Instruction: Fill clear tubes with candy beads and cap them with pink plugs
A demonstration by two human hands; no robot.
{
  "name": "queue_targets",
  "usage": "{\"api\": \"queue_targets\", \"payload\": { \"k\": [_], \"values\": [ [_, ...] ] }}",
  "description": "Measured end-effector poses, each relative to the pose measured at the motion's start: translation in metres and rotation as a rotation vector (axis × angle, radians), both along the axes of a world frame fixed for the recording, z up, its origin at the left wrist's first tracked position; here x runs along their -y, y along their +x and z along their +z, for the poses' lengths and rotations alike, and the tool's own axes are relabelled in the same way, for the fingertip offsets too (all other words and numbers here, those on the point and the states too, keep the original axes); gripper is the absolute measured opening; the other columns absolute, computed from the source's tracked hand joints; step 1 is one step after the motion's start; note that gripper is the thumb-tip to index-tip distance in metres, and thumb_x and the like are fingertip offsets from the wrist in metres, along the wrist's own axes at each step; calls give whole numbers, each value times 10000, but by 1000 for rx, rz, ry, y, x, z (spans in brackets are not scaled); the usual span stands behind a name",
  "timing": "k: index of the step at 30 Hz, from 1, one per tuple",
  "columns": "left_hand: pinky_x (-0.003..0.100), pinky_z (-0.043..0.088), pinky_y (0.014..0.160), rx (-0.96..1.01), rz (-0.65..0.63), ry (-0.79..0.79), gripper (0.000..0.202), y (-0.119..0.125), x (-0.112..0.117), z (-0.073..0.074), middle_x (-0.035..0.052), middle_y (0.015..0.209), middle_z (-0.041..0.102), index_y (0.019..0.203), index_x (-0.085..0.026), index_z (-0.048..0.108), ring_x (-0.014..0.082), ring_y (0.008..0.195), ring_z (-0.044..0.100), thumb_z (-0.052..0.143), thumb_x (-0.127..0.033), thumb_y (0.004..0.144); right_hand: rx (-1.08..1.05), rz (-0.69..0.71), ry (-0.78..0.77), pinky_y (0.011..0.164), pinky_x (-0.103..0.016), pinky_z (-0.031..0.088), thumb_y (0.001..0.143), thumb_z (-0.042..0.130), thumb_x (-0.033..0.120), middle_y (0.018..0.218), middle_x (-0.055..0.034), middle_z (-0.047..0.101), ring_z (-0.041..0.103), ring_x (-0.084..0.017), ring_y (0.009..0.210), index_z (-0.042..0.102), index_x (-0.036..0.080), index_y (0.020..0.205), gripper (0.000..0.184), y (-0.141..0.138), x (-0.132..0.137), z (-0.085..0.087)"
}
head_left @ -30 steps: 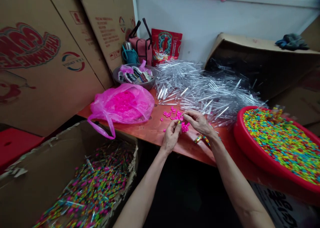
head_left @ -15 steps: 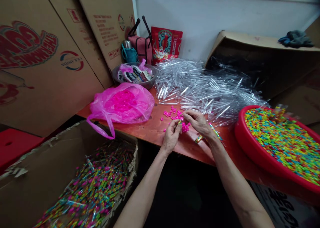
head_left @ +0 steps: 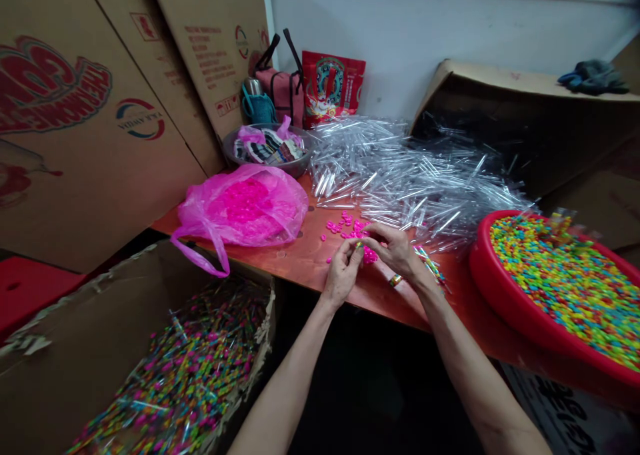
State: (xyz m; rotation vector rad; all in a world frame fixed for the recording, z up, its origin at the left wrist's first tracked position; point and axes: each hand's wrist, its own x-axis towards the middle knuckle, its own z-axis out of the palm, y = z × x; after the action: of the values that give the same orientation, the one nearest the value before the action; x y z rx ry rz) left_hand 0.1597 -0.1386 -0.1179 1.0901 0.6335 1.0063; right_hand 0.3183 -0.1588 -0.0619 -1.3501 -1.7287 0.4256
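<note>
My left hand (head_left: 343,272) and my right hand (head_left: 395,247) meet over the orange-red table (head_left: 300,258), fingertips pinched together. Between them they grip a small filled tube whose green-yellow end shows at the left fingertips. Loose pink caps (head_left: 350,228) lie on the table just beyond the fingers. Under my right wrist lie filled tubes (head_left: 427,263) of coloured candies. A large heap of empty clear plastic tubes (head_left: 400,175) covers the table behind the hands.
A red basin (head_left: 505,302) of multicoloured candies stands at the right. A pink plastic bag (head_left: 245,205) lies at the left. A cardboard box (head_left: 150,368) of filled tubes sits below left. A grey bowl (head_left: 267,150), bags and stacked cartons line the back.
My right hand has lowered slightly toward the left fingertips; both hands stay in place. The view has drifted a little.
</note>
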Motion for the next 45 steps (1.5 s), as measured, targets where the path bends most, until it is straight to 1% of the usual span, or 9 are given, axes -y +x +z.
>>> {"api": "queue_targets", "payload": {
  "k": [7, 18, 28, 31, 34, 36, 39, 42, 45],
  "values": [
    [185, 343, 526, 8, -31, 14, 444, 0, -3, -2, -24, 744, 527, 1183, -201, 650, 89, 615, 441, 699, -538, 898, 82, -49, 62, 723, -314, 463, 988, 604, 513, 855, -51, 672, 580, -190, 759, 704, 221, 969, 309, -1, -3, -10],
    [181, 342, 509, 22, -31, -4, 448, 2, -3, -2, -26, 722, 519, 1176, -194, 658, 86, 598, 443, 713, -532, 887, 55, -27, 113, 730, -318, 463, 1005, 587, 453, 880, -54, 664, 583, -196, 764, 711, 234, 1013, 252, -4, -1, -7],
    [185, 402, 548, 30, 22, -40, 469, 2, -3, 4, -22, 732, 588, 1137, -186, 658, 84, 593, 488, 746, -548, 852, 47, -184, 72, 767, -343, 485, 1029, 513, 484, 885, -78, 681, 612, -227, 806, 691, 234, 982, 310, -33, 0, -10],
    [176, 391, 527, 35, 20, -32, 478, 1, -6, 3, -33, 720, 578, 1119, -181, 645, 69, 562, 472, 768, -542, 832, -17, -167, 38, 768, -335, 496, 1015, 549, 480, 930, -63, 703, 619, -211, 794, 679, 228, 1191, 333, -18, 14, -5],
    [170, 382, 503, 6, 8, -22, 462, 2, -4, 1, -48, 709, 566, 1087, -180, 627, 54, 513, 447, 778, -529, 824, 12, -347, 13, 792, -356, 491, 1018, 537, 494, 955, -69, 696, 620, -223, 817, 639, 222, 1295, 401, 18, 44, -8],
    [188, 442, 544, -21, -11, -23, 445, 8, 4, 0, -32, 747, 600, 1071, -182, 620, 72, 544, 516, 762, -532, 836, 191, -529, -6, 826, -396, 470, 1015, 527, 517, 1012, -120, 678, 608, -260, 875, 693, 196, 1192, 403, 42, 64, -17],
    [252, 537, 751, -37, -33, 27, 386, 29, 27, -1, 43, 932, 688, 1072, -177, 640, 142, 802, 664, 721, -502, 882, 473, -723, -80, 811, -404, 430, 997, 569, 515, 1033, -154, 653, 562, -288, 913, 723, 202, 1151, 382, 60, 81, -37],
    [306, 524, 909, -59, -28, 98, 312, 59, 52, 0, 89, 1105, 714, 1146, -189, 649, 185, 992, 678, 654, -430, 948, 609, -769, -89, 759, -369, 406, 1008, 568, 463, 1047, -161, 641, 532, -283, 908, 721, 219, 1172, 332, 52, 84, -54],
    [349, 500, 982, -104, 38, 163, 289, 85, 68, 2, 103, 1188, 713, 1185, -212, 650, 218, 1084, 671, 616, -409, 978, 587, -752, -84, 695, -343, 401, 1044, 473, 348, 1032, -164, 640, 544, -269, 862, 703, 206, 1229, 328, 38, 80, -60]
  ]
}}
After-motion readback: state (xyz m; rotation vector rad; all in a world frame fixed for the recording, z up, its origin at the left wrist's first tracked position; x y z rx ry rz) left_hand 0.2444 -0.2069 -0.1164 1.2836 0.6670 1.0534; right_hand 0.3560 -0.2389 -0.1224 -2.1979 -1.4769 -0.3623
